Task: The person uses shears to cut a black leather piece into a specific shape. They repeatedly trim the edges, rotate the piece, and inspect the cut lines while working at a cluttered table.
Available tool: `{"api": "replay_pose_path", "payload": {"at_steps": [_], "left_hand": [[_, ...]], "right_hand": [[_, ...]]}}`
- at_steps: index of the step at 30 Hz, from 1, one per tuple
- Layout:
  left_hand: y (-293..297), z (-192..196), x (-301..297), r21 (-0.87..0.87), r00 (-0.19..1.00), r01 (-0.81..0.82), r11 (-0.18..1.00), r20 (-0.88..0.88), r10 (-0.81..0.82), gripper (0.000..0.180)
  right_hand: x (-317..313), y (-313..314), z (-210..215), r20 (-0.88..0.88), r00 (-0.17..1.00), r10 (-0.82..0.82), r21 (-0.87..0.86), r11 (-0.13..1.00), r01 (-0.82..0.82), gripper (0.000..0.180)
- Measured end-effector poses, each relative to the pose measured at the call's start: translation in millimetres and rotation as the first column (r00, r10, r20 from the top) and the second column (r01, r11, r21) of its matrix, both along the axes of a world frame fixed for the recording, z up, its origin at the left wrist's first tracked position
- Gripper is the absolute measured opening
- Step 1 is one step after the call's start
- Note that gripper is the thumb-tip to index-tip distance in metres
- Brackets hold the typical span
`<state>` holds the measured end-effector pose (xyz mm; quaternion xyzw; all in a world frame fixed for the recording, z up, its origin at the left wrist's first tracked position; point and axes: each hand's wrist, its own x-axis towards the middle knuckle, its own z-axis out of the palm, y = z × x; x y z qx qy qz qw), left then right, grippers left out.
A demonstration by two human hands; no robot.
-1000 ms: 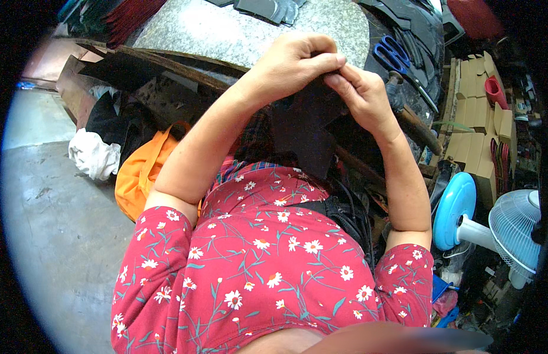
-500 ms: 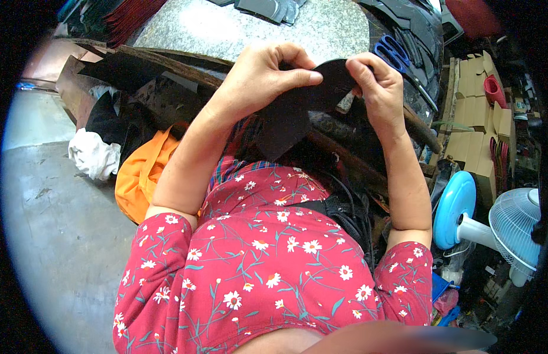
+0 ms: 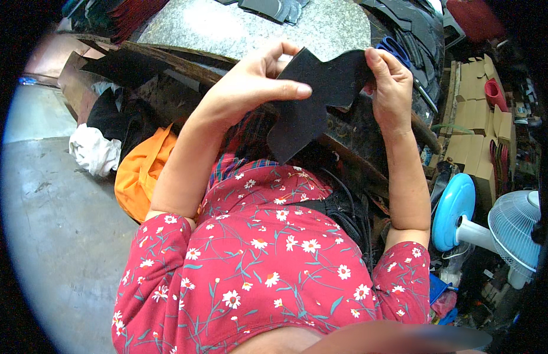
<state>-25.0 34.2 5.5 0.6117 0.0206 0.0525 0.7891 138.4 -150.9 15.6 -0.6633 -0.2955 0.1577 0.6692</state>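
Observation:
Both hands are raised over the near edge of the worktable and hold a flat, black cut-out piece [image 3: 324, 82] with curved edges. It seems to be sheet material, perhaps leather or fabric. My left hand [image 3: 256, 88] pinches its left side, with the thumb lying on the face towards me and the fingers behind. At the upper right corner, my right hand [image 3: 392, 88] grips the piece between thumb and fingers. A lower lobe of the piece hangs towards my lap. Blue-handled scissors [image 3: 394, 49] lie just beyond my right hand, partly covered by it.
A speckled grey slab [image 3: 227, 29] tops the worktable, with dark cut pieces [image 3: 274, 8] at its far edge. More dark pieces [image 3: 413, 35] are piled right. Cardboard boxes [image 3: 472, 112] and a blue-white fan [image 3: 513, 227] stand right; an orange bag [image 3: 138, 183] and white cloth [image 3: 94, 151] sit left.
The black piece has been tilted and spread, so more of its face shows. My right hand has shifted slightly right, and my left fingers have opened wider around the left side.

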Motion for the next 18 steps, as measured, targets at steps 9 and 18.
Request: {"api": "replay_pose_path", "payload": {"at_steps": [9,18], "left_hand": [[21.8,3.2,14.2,0.514,0.976,-0.184,0.838,-0.005,0.218,0.045],[29.6,-3.0,51.0,0.876,0.959,-0.260,0.405,0.185,0.216,0.057]], "right_hand": [[36.7,-78.0,38.6,0.452,0.884,0.122,-0.381,0.922,0.068,0.044],[29.6,-140.7,0.1,0.797,0.557,0.233,-0.557,0.640,0.529,0.031]]}}
